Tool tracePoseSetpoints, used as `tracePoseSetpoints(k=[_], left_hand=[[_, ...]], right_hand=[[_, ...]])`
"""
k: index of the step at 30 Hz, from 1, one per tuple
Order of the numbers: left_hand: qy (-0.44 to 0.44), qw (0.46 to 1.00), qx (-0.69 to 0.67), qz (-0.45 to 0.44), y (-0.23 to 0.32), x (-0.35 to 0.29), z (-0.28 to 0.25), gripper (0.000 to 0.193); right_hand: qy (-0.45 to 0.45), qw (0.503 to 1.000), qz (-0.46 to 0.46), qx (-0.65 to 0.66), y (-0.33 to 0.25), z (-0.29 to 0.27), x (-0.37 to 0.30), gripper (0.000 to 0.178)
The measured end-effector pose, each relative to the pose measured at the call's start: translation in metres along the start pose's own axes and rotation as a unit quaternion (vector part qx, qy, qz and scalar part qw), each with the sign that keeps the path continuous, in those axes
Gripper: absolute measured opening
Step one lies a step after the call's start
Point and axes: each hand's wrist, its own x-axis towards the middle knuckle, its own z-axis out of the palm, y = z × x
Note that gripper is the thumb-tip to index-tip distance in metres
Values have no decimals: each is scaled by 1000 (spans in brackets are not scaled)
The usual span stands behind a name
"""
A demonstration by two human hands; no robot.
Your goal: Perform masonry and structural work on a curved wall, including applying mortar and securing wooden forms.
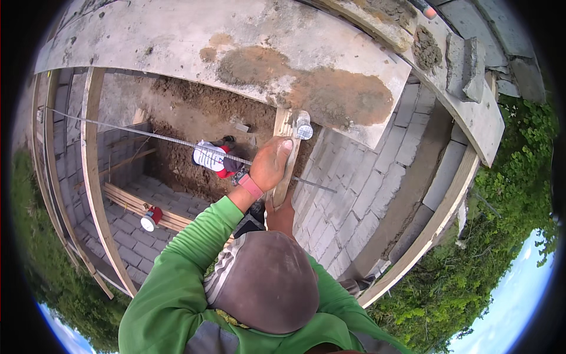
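My left hand [271,163], with a pink band at the wrist, is closed around the wooden handle of what looks like a hammer [303,126]. Its round metal end points up beside the edge of a large mortar-stained board. Lower on the wood, my right hand [280,216] is wrapped round it, partly hidden by the brown cap [265,283] in front. A thin ribbed steel bar [177,141] crosses close by my left wrist. Just beyond the hammer, a wooden post [283,121] stands against the board's edge.
Wet mortar [339,97] lies on the large board [153,38]. Below, another person [211,156] bends in a dirt pit. Block walls [365,183] rise at the right. Timber uprights [91,147] stand left. Planks [141,206] and a red-and-white round object [151,219] lie lower down.
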Motion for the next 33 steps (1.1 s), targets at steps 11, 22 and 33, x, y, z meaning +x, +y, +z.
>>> tracePoseSetpoints(k=[11,22,33], left_hand=[[-136,743,-584,-297,-10,46,15,61],[-125,729,-597,-311,1,64,19,57],[-107,760,-550,-329,-31,76,18,45]], right_hand=[[-89,993,68,21,-3,-17,-15,38],[-159,976,121,82,-35,-59,-28,34],[-320,904,283,16,-137,-134,-15,28]])
